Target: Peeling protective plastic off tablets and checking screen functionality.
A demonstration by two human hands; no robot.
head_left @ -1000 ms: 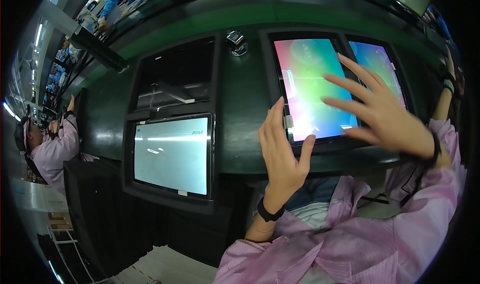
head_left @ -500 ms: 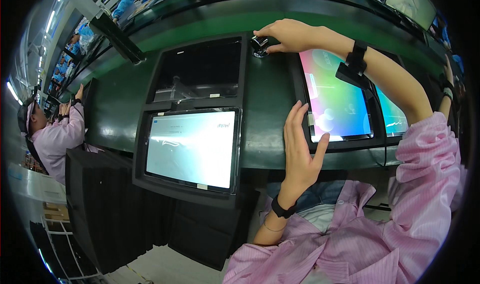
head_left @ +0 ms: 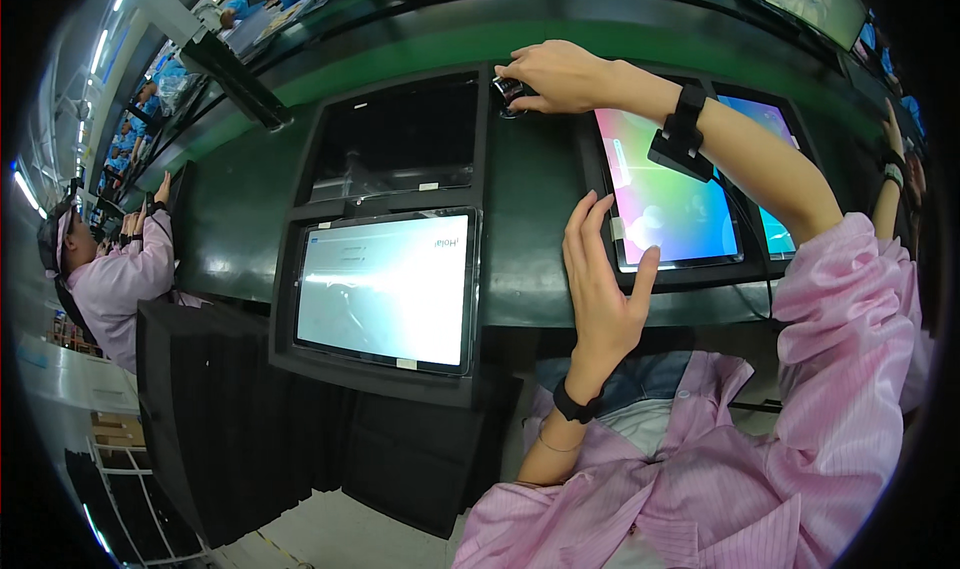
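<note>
i see a long dark green counter (head_left: 540,184) carrying framed screens. nearest my left side lies a flat tablet glowing pale white (head_left: 385,289) in a black frame, above it a dark unlit panel (head_left: 400,139). to the right sits a tablet lit in rainbow colours (head_left: 665,194). my left hand (head_left: 603,284) is open, fingers straight, thumb touching that tablet's lower left edge, gripping nothing. my right hand (head_left: 560,74) reaches up, fingertips pinched on a small dark metallic knob (head_left: 507,93) on the counter between the upper panels.
</note>
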